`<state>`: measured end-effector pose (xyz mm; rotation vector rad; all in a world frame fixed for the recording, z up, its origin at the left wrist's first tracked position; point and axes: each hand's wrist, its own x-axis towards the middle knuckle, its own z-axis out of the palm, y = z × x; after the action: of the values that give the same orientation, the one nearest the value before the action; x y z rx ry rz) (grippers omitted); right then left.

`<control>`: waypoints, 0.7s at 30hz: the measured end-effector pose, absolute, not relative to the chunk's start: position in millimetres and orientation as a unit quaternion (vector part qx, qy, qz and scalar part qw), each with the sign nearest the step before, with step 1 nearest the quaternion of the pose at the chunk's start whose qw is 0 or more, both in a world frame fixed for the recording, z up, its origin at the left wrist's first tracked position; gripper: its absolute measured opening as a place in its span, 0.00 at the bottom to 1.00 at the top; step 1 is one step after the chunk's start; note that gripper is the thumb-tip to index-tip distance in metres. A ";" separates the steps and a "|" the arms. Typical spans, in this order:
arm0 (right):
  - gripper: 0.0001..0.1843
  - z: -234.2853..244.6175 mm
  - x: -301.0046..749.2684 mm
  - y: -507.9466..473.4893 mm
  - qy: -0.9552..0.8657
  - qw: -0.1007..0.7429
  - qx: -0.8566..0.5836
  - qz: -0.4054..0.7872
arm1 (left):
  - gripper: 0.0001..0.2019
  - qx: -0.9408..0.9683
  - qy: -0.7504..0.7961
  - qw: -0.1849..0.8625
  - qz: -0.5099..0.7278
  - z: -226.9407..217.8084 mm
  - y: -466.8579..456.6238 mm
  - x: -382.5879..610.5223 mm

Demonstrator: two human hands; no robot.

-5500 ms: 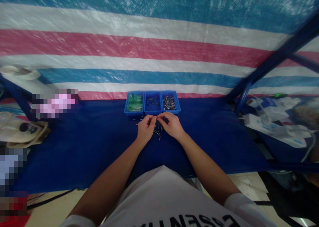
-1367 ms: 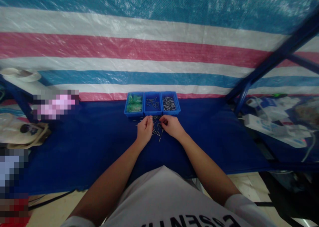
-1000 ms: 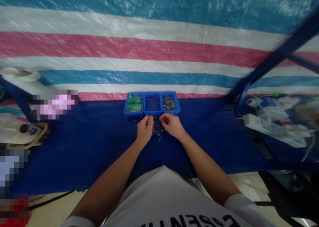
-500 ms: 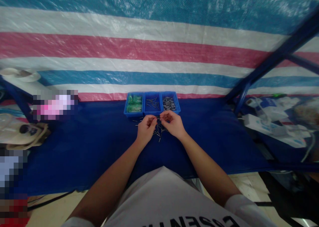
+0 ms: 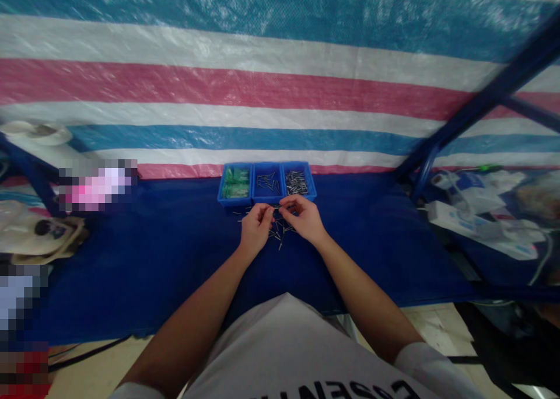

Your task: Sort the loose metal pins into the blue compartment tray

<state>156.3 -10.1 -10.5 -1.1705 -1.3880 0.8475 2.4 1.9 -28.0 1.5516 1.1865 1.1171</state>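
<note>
At the worktop's (image 5: 131,270) far edge, a blue three-compartment tray (image 5: 223,184); just below it, loose metal pins (image 5: 280,235). Left hand (image 5: 257,230) and right hand (image 5: 304,219) pinched closed, nearly touching, above the pins; any pin held: cannot tell.

**Visibility Limits Noted**

Loose metal pins (image 5: 277,231) below the blue plastic tray (image 5: 266,183) are too small to identify. The left hand (image 5: 257,231) and right hand (image 5: 305,218) hide anything between their fingertips. Left of the tray, a pixelated patch (image 5: 97,184) is unreadable. Shirt lettering (image 5: 332,387) is cut off by the lower edge.

Left hand (image 5: 257,230) and right hand (image 5: 305,218) pinch together above loose metal pins (image 5: 277,234) on blue cloth (image 5: 131,270), just below three blue trays (image 5: 266,202).
</note>
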 end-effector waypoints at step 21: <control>0.06 -8.4 154.2 -12.1 -0.594 0.516 -0.517 0.338 | 0.09 0.621 0.471 0.429 0.457 -31.8 3.5 0.9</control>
<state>154.2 -12.1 -8.4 -1.2408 -1.4275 0.8115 0.9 3.5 -31.8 1.5510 1.1753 1.1398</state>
